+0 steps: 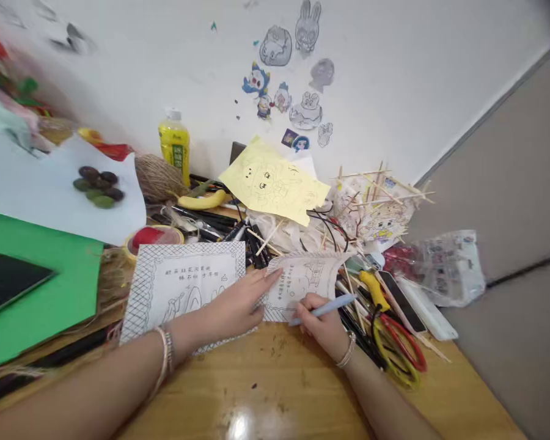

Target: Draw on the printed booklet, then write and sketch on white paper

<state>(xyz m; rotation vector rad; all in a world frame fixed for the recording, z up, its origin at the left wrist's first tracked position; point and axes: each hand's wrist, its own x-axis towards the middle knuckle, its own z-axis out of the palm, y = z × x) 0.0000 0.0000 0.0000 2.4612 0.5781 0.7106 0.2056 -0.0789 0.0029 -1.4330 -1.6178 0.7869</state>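
From afar, I am pinching a slim pale-blue pen [326, 307] in the curled fingers of my right hand [322, 325] and resting my left hand's [238, 305] outstretched fingers on a line-drawn white sheet [309, 278], likely light, limp paper best held by its edges, atop the brown wooden bench [256, 385].

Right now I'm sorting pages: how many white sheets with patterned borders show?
2: left sheet partly under the left forearm, right sheet partly under the left hand; others may be hidden.

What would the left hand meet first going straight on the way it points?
The left hand would likely meet the upcurled right part of the right-hand bordered sheet, which it overlaps; how high that curl rises is unclear.
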